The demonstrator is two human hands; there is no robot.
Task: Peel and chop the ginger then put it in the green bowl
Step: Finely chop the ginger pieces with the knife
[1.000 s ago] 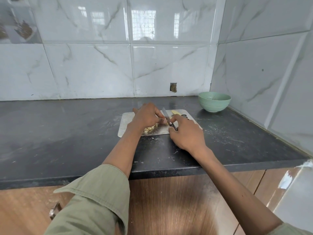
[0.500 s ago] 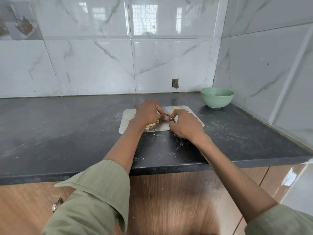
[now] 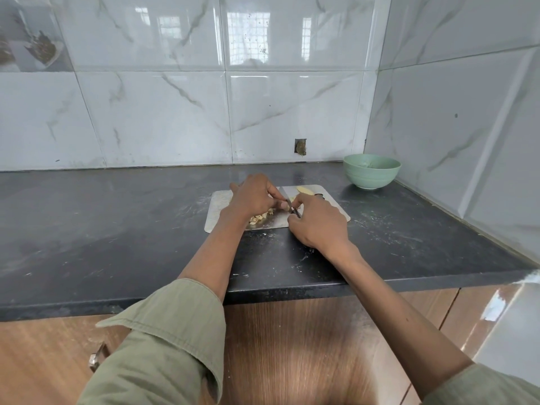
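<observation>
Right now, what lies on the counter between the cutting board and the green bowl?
In the head view, nothing stands between the cutting board and the green bowl: only bare dark counter with faint pale smears.

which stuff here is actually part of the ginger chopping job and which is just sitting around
Part of the job:
- chopped ginger
- ginger slice
- knife, held by the right hand
- left hand, over the ginger
- cutting board
- green bowl

Just there:
- cupboard handle
- wall hole
</observation>
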